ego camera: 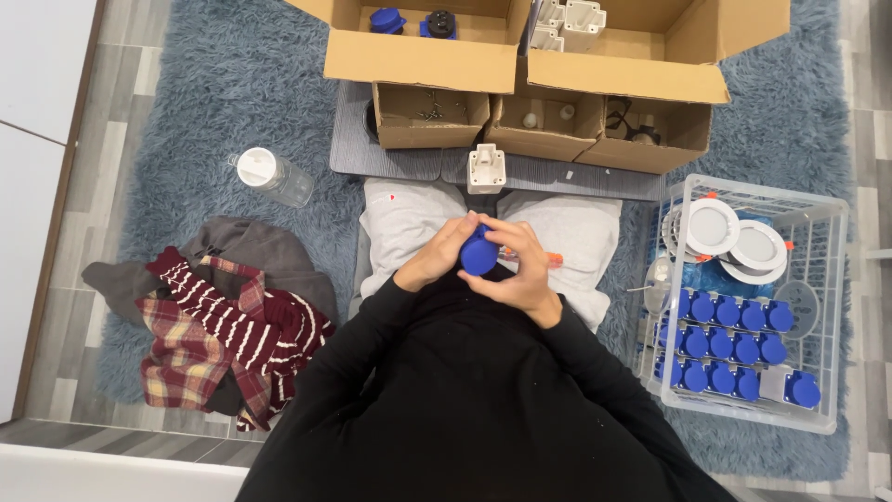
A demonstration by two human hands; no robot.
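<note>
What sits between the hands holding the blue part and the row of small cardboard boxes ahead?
In the head view, a white plastic housing stands upright between the blue part and the small cardboard boxes, on the grey mat edge.

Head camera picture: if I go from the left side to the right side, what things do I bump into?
Striped and plaid clothes → clear jar with white lid → left hand → blue plug → right hand → white wire basket.
</note>
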